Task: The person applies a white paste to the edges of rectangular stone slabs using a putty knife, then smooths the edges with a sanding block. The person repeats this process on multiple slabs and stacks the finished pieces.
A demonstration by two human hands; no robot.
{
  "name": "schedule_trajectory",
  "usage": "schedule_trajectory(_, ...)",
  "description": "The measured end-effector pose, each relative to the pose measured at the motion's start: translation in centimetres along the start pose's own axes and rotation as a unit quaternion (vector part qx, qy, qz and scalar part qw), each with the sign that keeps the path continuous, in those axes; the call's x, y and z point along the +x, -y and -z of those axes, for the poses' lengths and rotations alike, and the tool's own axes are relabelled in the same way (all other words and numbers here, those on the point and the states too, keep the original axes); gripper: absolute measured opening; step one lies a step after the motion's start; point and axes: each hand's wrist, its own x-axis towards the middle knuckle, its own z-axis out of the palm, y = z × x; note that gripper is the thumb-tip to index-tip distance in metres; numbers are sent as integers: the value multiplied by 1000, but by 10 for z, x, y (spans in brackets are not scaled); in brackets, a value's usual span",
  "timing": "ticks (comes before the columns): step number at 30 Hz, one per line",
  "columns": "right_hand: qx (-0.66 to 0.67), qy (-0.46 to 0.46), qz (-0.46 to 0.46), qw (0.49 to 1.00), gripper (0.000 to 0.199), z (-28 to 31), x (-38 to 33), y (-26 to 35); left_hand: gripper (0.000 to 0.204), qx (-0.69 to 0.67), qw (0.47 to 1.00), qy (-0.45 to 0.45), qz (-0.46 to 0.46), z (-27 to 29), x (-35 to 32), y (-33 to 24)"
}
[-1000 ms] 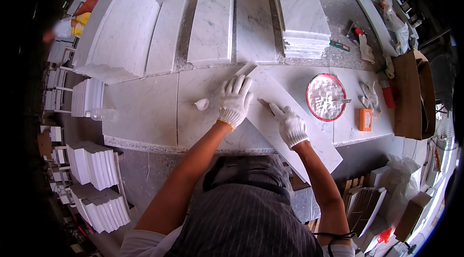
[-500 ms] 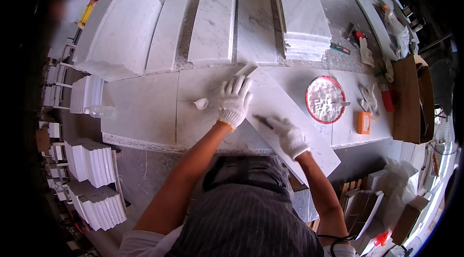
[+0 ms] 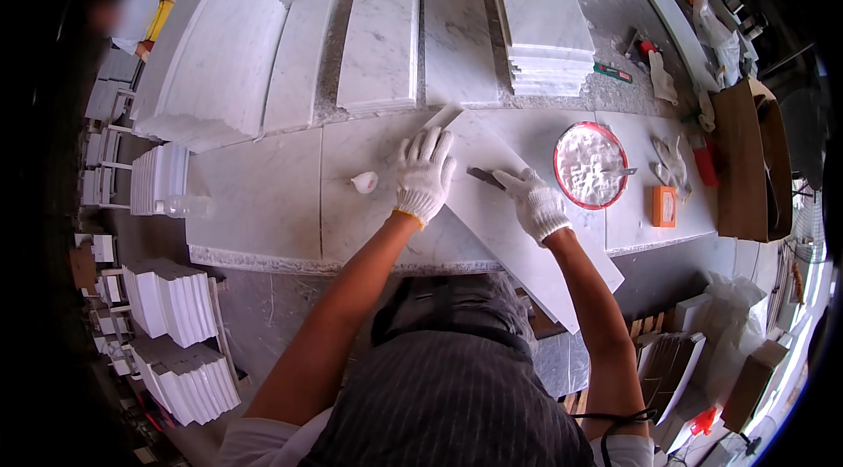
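Item: long white marble strip [image 3: 518,230], pale grey veining, flat face up, lying diagonally across the front of the marble worktable [image 3: 263,195]; its near end is jutting out past the table's front edge toward the person, its far end is pointing at the stacked slabs [image 3: 544,19] behind.

Left hand [image 3: 424,173], white knit glove: lying flat with fingers spread, pressing down on the strip's upper part.

Right hand [image 3: 536,202], white knit glove: fingers closing around the handle of a small dark-bladed scraper [image 3: 485,176], whose blade is resting on the strip's face between the two hands.

Nearby: small white lump [image 3: 364,181] sitting on the table just left of the left hand; red-rimmed bowl of white paste [image 3: 590,166] standing right of the strip; orange block [image 3: 665,205] lying beyond it.
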Motion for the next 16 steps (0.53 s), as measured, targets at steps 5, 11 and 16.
schedule_trajectory(5, -59, 18, 76, 995, 44, -18, -42, 4, 46, 15, 1000, -9, -6, -3, -3, 2)
schedule_trajectory(11, 176, 7, 59, 983, 46, -28, -104, 26, 50, 49, 996, 56, -50, 11, 8, 2)
schedule_trajectory(16, 255, 69, -74, 962, 32, -26, -126, 34, 64, 72, 970, 126, -194, 0, 23, 18)
